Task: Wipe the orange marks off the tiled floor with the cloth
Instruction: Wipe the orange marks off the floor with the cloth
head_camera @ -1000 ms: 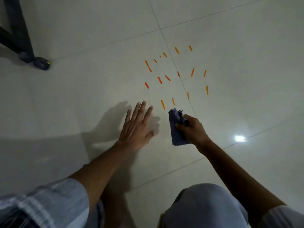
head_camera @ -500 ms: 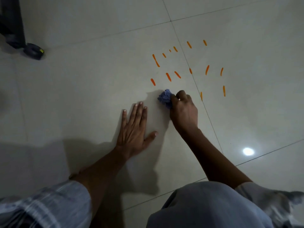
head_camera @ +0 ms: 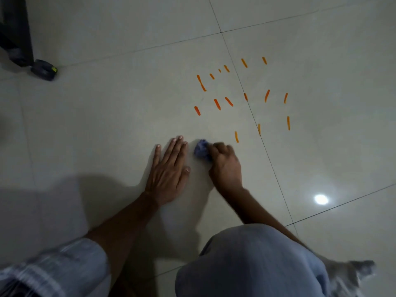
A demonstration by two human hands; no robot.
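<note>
On the tiled floor (head_camera: 107,125), orange marks (head_camera: 217,103) mostly run lengthwise away from the person.

A dark furniture leg (head_camera: 18,31) stands far left, a small black object (head_camera: 44,69) just beside it.

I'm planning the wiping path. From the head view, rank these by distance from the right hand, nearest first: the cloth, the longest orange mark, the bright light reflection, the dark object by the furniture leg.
1. Cloth: in the right hand's grip, left of its knuckles.
2. Longest orange mark: straight ahead, upper left of the marks.
3. Light reflection: off to the right; close to the mark's distance, so hard to call.
4. Dark object: far left, by the furniture leg.
</note>
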